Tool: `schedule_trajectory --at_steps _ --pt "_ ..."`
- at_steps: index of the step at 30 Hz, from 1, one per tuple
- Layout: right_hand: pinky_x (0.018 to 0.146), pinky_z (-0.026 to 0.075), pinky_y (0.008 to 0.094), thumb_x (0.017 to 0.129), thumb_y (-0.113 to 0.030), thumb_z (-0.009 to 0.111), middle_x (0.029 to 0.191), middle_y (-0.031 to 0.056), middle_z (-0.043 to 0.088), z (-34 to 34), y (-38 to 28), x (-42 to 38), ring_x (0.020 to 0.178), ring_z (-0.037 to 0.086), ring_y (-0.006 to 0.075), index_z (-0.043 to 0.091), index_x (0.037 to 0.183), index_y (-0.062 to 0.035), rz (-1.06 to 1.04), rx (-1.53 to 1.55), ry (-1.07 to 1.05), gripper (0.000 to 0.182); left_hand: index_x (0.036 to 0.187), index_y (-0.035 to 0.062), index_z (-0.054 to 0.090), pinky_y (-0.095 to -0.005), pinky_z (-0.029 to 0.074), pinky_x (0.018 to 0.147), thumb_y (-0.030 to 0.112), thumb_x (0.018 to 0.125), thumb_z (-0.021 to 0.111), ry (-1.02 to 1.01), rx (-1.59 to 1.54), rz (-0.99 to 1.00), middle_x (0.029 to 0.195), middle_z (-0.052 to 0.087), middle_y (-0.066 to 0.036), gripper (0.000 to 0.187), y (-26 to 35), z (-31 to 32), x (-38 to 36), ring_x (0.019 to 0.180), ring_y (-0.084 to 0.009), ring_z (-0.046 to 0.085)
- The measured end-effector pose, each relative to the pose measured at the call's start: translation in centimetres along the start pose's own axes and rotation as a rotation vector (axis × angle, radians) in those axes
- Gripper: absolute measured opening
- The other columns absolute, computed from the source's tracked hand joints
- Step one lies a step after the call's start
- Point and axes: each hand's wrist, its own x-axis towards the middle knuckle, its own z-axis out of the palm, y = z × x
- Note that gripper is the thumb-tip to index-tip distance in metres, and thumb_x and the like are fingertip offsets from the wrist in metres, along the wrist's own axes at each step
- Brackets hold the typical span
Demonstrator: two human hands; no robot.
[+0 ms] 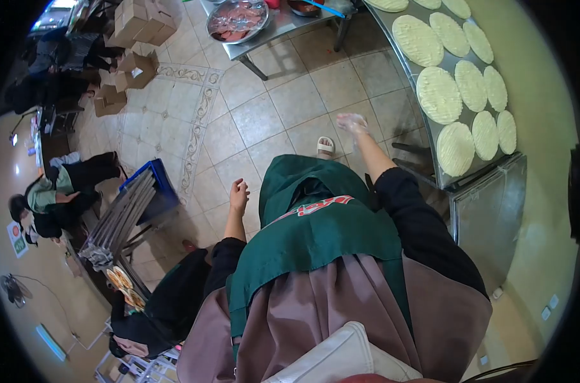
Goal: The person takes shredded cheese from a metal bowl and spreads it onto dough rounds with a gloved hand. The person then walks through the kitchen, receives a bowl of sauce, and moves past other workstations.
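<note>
My left hand [239, 195] hangs in the air over the tiled floor, left of my green apron [315, 230]. Its fingers are loosely bent and apart, with nothing visible in them. Out in front and to the right, my right hand [352, 124] wears a clear plastic glove. Its fingers are stretched out, holding nothing. Nearest to this hand is the metal table [438, 175] on the right, which it does not touch. Rows of flat, pale dough rounds [439, 95] lie on that table.
A metal bowl [237, 39] of reddish slices under plastic stands on a table ahead. Cardboard boxes [135, 70] sit on the floor at far left. A blue crate [165, 182] is beside stacked metal trays [127, 207]. A person [175, 303] works close by at left, near pizzas [119, 278].
</note>
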Motion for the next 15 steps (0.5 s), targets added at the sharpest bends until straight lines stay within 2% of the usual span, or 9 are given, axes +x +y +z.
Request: schedule_trajectory --at_steps 1,3,4,7,9,12,15 --pt "0.075 0.05 0.032 0.074 0.003 0.055 0.099 0.0168 0.057 1.6 -0.6 1.6 0.087 0.059 0.0256 0.051 0.096 0.0069 0.007 0.01 0.005 0.023 0.116 0.0105 0.042 -0.0284 0.042 0.056 0.027 0.084 0.047 -0.002 0.013 -0.002 0.092 0.052 -0.007 0.037 1.1 0.0 0.9 0.071 -0.0155 0.051" --pt "0.065 0.051 0.0276 0.068 0.005 0.061 0.086 0.014 0.061 4.6 -1.5 4.7 0.075 0.06 0.0198 0.057 0.086 0.0046 0.062 0.184 -0.081 0.019 0.116 0.0093 0.043 -0.028 0.043 0.057 0.026 0.083 0.048 -0.02 0.093 -0.001 0.09 0.053 -0.007 0.037 2.8 -0.1 3.2 0.069 -0.016 0.052" --pt "0.065 0.051 0.0276 0.068 0.005 0.061 0.086 0.014 0.061 6.0 -1.9 5.8 0.075 0.06 0.0198 0.057 0.086 0.0046 0.069 0.196 -0.072 0.019 0.116 0.0093 0.043 -0.028 0.043 0.057 0.026 0.083 0.048 -0.025 0.108 -0.005 0.09 0.053 -0.007 0.037 3.6 -0.1 4.5 0.069 -0.016 0.052" --pt "0.064 0.051 0.0267 0.068 0.005 0.062 0.082 0.0118 0.061 10.2 -4.7 7.5 0.07 0.06 0.0173 0.058 0.086 0.0045 -0.026 0.181 -0.066 0.019 0.116 0.0075 0.043 -0.0277 0.043 0.058 0.025 0.081 0.05 -0.064 0.221 0.018 0.086 0.054 -0.008 0.039 5.8 -1.1 8.8 0.067 -0.0163 0.052" --pt "0.058 0.05 0.0254 0.068 0.005 0.062 0.076 0.01 0.06 12.6 -6.3 9.6 0.063 0.058 0.0152 0.058 0.086 0.0044 -0.099 0.279 -0.07 0.019 0.115 0.0061 0.044 -0.028 0.044 0.06 0.024 0.081 0.05 -0.168 0.46 0.118 0.084 0.054 -0.009 0.039 8.4 -2.4 12.3 0.067 -0.0163 0.053" --pt "0.053 0.048 0.0241 0.069 0.004 0.062 0.072 0.0096 0.059 15.5 -8.8 13.5 0.058 0.057 0.0143 0.058 0.087 0.0061 -0.16 0.269 -0.01 0.019 0.115 0.0068 0.044 -0.0275 0.044 0.061 0.024 0.082 0.049 -0.191 0.509 0.273 0.083 0.054 -0.01 0.037 14.1 -3.9 17.2 0.067 -0.016 0.053" --pt "0.05 0.046 0.024 0.07 0.003 0.06 0.07 0.008 0.059 18.2 -10.3 18.6 0.054 0.055 0.0134 0.059 0.091 0.0048 -0.186 0.191 0.079 0.021 0.116 0.0086 0.043 -0.0264 0.042 0.059 0.025 0.083 0.048 -0.172 0.349 0.165 0.086 0.054 -0.008 0.036 21.5 -3.8 19.8 0.07 -0.0145 0.052"
